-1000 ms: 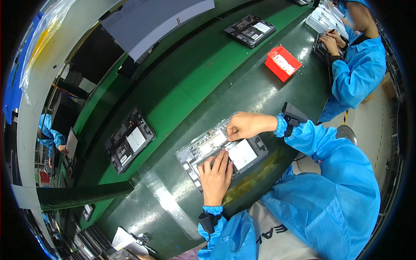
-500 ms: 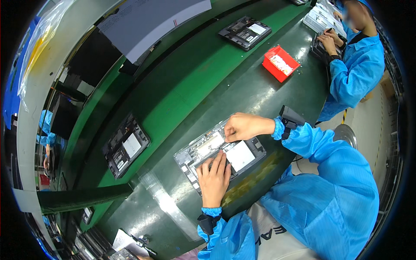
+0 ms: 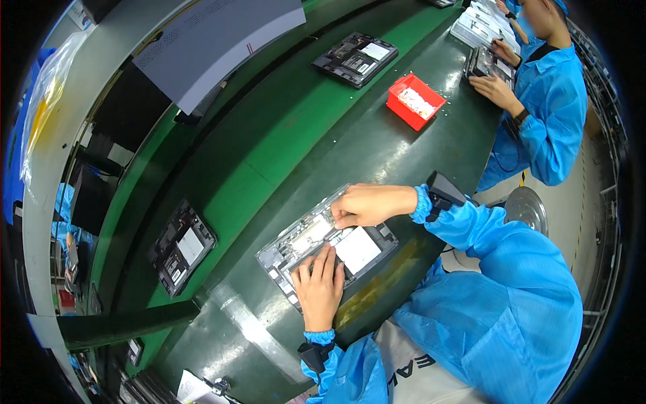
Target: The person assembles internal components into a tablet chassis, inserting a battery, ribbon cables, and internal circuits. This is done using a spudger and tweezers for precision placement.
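An opened laptop base (image 3: 279,254) lies on the green bench in front of me, its circuit board and inner frame exposed. A white-labelled battery (image 3: 360,252) fills part of its near right side. My left hand (image 3: 319,291) rests flat on the near edge of the base, fingers stretched out and slightly apart. Over the board's far right part, my right hand (image 3: 374,204) has its thumb and fingertips pinched together, touching down at the board. Whatever is between those fingertips is too small or too hidden to make out.
A red bin (image 3: 416,101) of small white pieces stands beyond my right hand. Another opened laptop base (image 3: 185,248) lies left on the green belt, a further one (image 3: 355,59) at the back. Clear tape (image 3: 259,333) crosses the bench. A co-worker (image 3: 542,101) works at right.
My view has shifted slightly, so the scene sits differently in the picture. Both my hands stay at the laptop base, the right still pinched. The co-worker's hands have moved apart around their device.
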{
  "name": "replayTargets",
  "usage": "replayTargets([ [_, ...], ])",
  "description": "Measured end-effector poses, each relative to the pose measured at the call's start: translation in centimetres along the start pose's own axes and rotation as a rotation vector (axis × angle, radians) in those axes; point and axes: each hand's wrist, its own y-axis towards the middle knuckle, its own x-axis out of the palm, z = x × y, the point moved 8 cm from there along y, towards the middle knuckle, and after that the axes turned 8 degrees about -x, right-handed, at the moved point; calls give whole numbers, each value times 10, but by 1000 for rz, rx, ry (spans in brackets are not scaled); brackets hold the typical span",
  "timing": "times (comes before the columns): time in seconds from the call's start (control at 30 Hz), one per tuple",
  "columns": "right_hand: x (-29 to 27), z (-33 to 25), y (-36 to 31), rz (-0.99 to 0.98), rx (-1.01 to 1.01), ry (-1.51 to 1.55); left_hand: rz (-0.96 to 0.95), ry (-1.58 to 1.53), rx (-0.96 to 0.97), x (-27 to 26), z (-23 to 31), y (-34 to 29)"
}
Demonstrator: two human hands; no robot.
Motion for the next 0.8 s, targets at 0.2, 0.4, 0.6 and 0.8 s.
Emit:
replayTargets([
  [0.2, 14, -18, 6, 188, -64, -180, 12, 8, 14, 3, -1, 0],
  [0.4, 25, -8, 15, 162, 10, -216, 10, -20, 6, 2, -1, 1],
  [0.6, 27, -6, 13, 277, -83, -193, 22, -27, -4, 2, -3, -1],
  [0.8, 41, -24, -20, 211, -486, -552, -1, -9, 45, 7, -7, -3],
])
